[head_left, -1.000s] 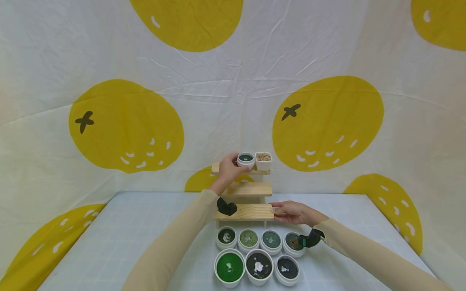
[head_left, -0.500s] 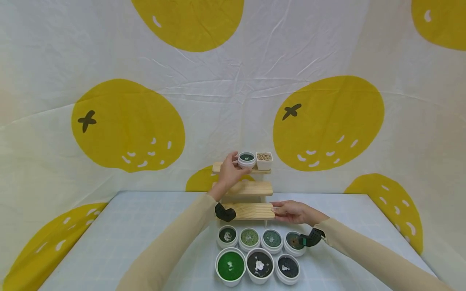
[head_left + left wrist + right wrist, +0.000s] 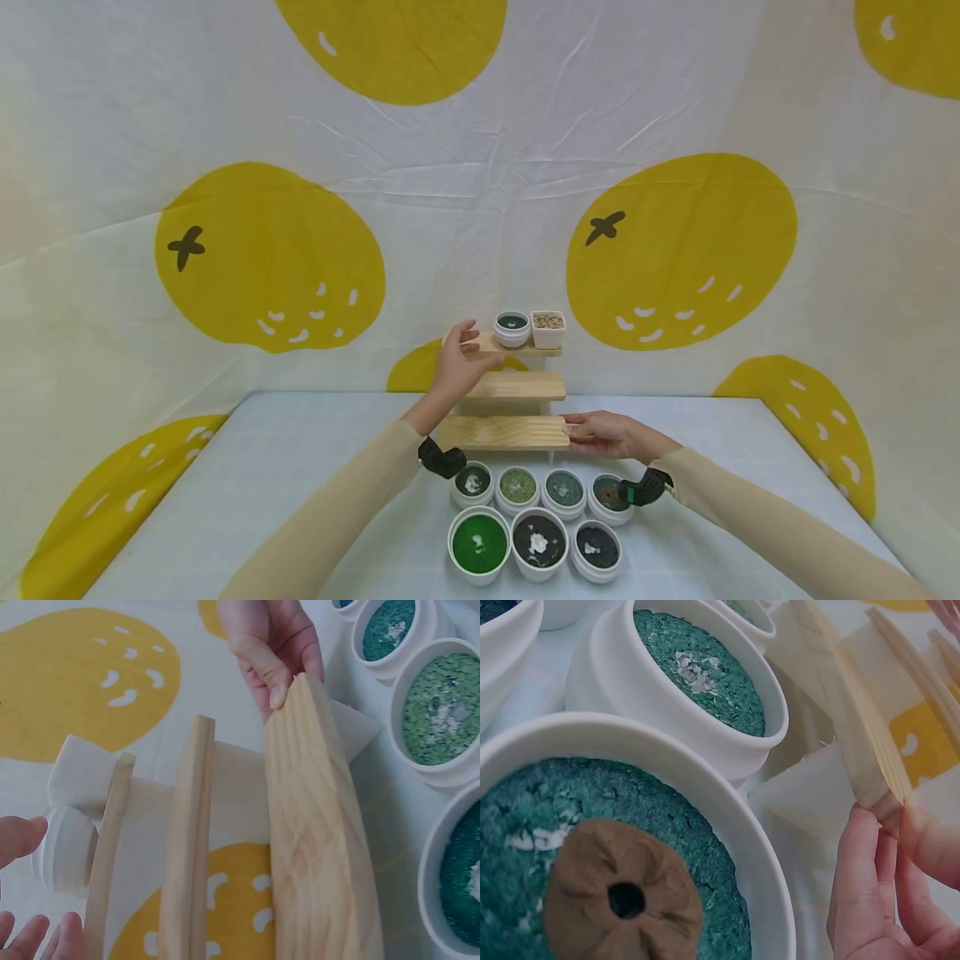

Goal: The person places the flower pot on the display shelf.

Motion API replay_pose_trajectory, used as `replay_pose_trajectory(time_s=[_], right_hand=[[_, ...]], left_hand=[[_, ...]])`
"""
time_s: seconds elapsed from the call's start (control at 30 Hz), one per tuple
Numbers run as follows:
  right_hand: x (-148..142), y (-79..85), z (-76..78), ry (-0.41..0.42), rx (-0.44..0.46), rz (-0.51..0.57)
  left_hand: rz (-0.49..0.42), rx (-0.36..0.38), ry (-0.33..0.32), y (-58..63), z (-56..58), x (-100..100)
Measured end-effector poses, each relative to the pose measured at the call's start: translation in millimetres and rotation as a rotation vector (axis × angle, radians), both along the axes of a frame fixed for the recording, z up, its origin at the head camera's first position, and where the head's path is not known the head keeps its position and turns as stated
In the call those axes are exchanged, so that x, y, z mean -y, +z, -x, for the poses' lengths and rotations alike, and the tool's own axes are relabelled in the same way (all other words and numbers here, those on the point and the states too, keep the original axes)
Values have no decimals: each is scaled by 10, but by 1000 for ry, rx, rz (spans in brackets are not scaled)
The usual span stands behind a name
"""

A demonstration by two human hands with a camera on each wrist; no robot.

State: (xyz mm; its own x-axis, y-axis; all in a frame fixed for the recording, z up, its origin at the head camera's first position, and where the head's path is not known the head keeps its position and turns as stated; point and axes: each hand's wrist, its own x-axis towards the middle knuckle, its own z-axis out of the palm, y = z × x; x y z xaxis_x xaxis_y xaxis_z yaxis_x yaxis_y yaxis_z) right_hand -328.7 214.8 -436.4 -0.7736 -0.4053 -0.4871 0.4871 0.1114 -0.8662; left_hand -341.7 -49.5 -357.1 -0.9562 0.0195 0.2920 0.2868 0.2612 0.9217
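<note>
A three-tier wooden shelf [image 3: 502,433] stands on the table. On its top tier sit a round white pot [image 3: 512,330] with dark green filling and a square white pot [image 3: 548,331] with pebble-like bits. My left hand [image 3: 459,367] is beside the round pot, fingers spread and apart from it; the left wrist view shows a gap between thumb and pot. At the bottom tier's right end, my right hand [image 3: 606,435] pinches the board between thumb and fingers, as the right wrist view [image 3: 885,900] confirms.
In front of the shelf stand two rows of round white pots, including one bright green pot [image 3: 479,545], one dark pot [image 3: 539,543] and one with a brown ring-shaped piece [image 3: 622,896]. Behind hangs a white cloth [image 3: 480,233] with yellow fruit prints.
My left hand has let go of the round pot and drawn back to the left and slightly down. The pot stays on the top tier. My right hand keeps its hold on the bottom board.
</note>
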Motion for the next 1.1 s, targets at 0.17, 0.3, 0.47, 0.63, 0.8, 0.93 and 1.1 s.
replay_pose_trajectory(time_s=[0.17,0.3,0.47,0.63,0.8,0.93,1.1], right_hand=[[-13,-5,5,0,2,8],[-16,-6,3,1,1,20],[-19,-3,-10,11,6,45],[-19,0,-21,9,2,46],[-27,-14,-15,-11,4,38],[-30,-26,-7,-17,4,38],[-28,-20,-7,-13,5,52]], left_hand=[[-45,13,-13,-48,-110,81],[-109,57,-55,-71,-233,128],[-97,73,-107,-140,-359,187],[-7,45,-241,-270,-408,293],[48,38,-342,-383,-481,426],[68,42,-357,-458,-563,519],[71,46,-371,-549,-658,609]])
